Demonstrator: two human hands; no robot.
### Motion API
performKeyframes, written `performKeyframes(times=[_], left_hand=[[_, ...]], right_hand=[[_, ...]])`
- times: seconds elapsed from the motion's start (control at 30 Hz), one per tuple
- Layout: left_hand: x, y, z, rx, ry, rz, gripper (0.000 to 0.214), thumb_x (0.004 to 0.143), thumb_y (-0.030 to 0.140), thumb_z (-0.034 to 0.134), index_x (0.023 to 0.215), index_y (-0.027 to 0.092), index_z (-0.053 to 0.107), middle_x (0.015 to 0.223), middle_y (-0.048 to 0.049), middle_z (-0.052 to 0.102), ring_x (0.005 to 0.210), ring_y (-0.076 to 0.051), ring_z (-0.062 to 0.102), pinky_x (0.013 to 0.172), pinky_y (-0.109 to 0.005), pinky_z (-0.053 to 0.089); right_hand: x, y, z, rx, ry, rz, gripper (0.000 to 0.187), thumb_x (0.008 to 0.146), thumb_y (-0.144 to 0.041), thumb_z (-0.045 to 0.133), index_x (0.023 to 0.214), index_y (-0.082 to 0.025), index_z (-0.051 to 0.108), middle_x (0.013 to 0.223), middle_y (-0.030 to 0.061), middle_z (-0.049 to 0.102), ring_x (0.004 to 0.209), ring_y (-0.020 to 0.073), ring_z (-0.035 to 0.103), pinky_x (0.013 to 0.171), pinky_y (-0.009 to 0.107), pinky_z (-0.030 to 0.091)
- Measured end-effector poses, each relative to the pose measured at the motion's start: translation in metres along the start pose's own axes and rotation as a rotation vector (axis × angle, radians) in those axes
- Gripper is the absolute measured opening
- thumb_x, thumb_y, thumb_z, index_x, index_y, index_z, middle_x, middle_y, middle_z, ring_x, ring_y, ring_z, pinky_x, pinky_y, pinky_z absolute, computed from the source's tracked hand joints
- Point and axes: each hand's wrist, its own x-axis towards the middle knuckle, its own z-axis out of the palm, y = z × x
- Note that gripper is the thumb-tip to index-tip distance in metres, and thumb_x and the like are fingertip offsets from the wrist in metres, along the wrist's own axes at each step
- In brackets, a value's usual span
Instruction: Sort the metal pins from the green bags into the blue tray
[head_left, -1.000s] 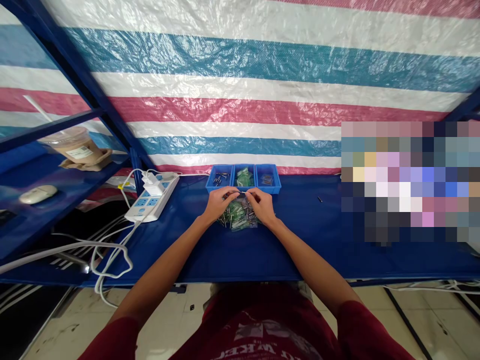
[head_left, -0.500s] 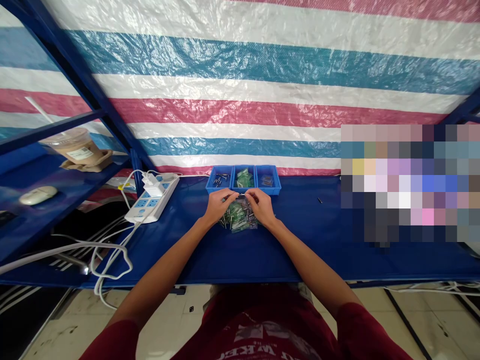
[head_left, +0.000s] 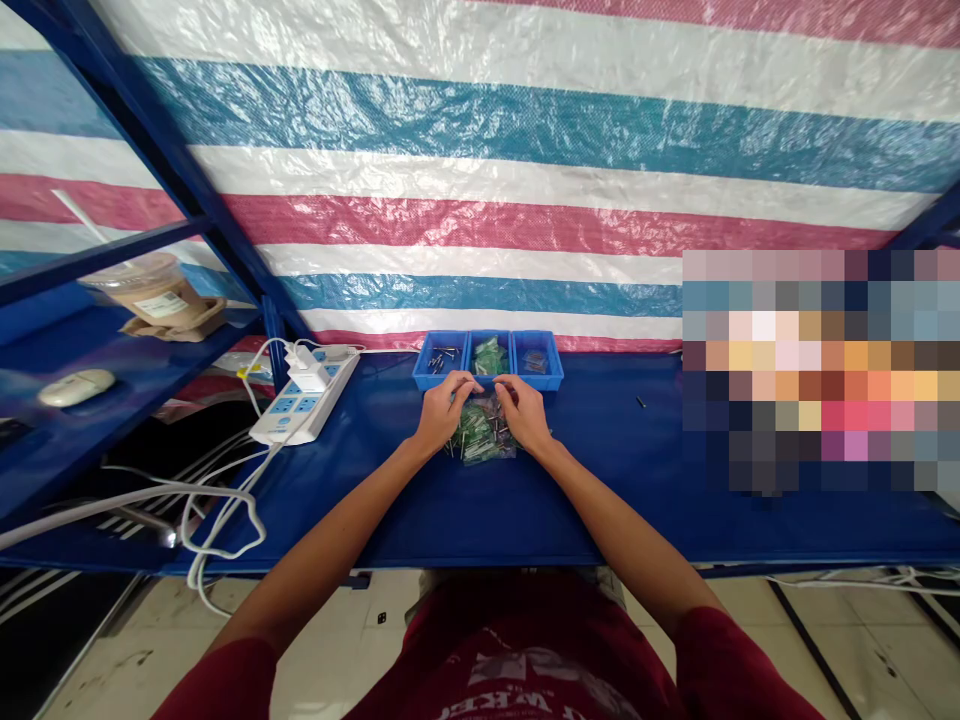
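Observation:
My left hand (head_left: 442, 414) and my right hand (head_left: 526, 414) hover close together above a pile of green and clear plastic packets mixed with thin metal pieces (head_left: 480, 440). Thumb and forefinger are pinched on each hand, a small gap between the two. Whatever lies in either pinch is too small to make out. Just beyond the fingers stand three joined blue bins. Small metal pieces lie in the left bin (head_left: 421, 379), green packets in the middle bin (head_left: 492, 338), and clear packets in the right bin (head_left: 556, 372).
A white power strip (head_left: 324, 408) with a plugged-in adapter and looping cables (head_left: 259, 520) occupies the table's left side. One small dark metal piece (head_left: 640, 402) lies to the right. On the left shelf are a mouse (head_left: 76, 389) and a drink cup (head_left: 154, 295). The far right is pixelated.
The fingertips have drawn slightly apart. A small shiny piece seen between them earlier no longer shows clearly. Bins and pile look the same.

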Motion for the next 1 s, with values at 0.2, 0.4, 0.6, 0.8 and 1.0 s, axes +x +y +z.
performKeyframes(times=[0.2,0.4,0.6,0.8,1.0], left_hand=[[0.004,-0.006,-0.007,0.19,-0.007,0.134,0.036,0.097,0.041,0.041,0.104,0.02,0.069,0.081,-0.0058,0.068,0.078,-0.02,0.058,0.081,-0.033,0.045],[0.004,-0.004,-0.008,0.107,0.039,0.089,0.031,0.093,0.041,0.051,0.1,0.019,0.071,0.085,-0.0051,0.069,0.069,-0.017,0.057,0.072,-0.029,0.046],[0.003,-0.004,-0.008,0.012,0.004,0.017,0.026,0.091,0.038,0.054,0.1,0.018,0.069,0.062,0.0011,0.06,0.054,-0.013,0.052,0.06,-0.024,0.042],[0.004,-0.003,-0.011,0.02,-0.068,0.028,0.027,0.091,0.037,0.053,0.102,0.017,0.067,0.051,0.0048,0.051,0.048,-0.012,0.046,0.056,-0.023,0.039],[0.005,-0.003,-0.01,-0.17,-0.054,-0.076,0.032,0.087,0.04,0.059,0.107,0.016,0.065,0.065,0.0003,0.065,0.062,-0.014,0.06,0.066,-0.025,0.048]], right_hand=[[0.0,-0.001,-0.002,0.004,0.051,0.008,0.031,0.094,-0.039,0.042,0.101,-0.018,0.064,0.08,0.0049,0.065,0.068,0.0173,0.059,0.064,0.027,0.045],[-0.001,-0.005,-0.004,0.007,0.052,-0.007,0.029,0.092,-0.039,0.045,0.101,-0.019,0.065,0.078,0.0036,0.065,0.061,0.015,0.055,0.064,0.027,0.045],[-0.002,-0.005,-0.002,0.042,-0.025,-0.109,0.028,0.09,-0.04,0.051,0.099,-0.019,0.066,0.081,0.0046,0.064,0.063,0.0148,0.054,0.064,0.027,0.046],[-0.002,-0.003,-0.001,0.061,-0.037,-0.143,0.024,0.09,-0.039,0.051,0.088,-0.019,0.065,0.081,0.0043,0.063,0.063,0.0143,0.054,0.063,0.026,0.045],[-0.002,-0.003,0.0,0.148,-0.029,-0.022,0.025,0.091,-0.042,0.048,0.086,-0.02,0.059,0.069,-0.0004,0.059,0.055,0.0128,0.053,0.058,0.025,0.044]])
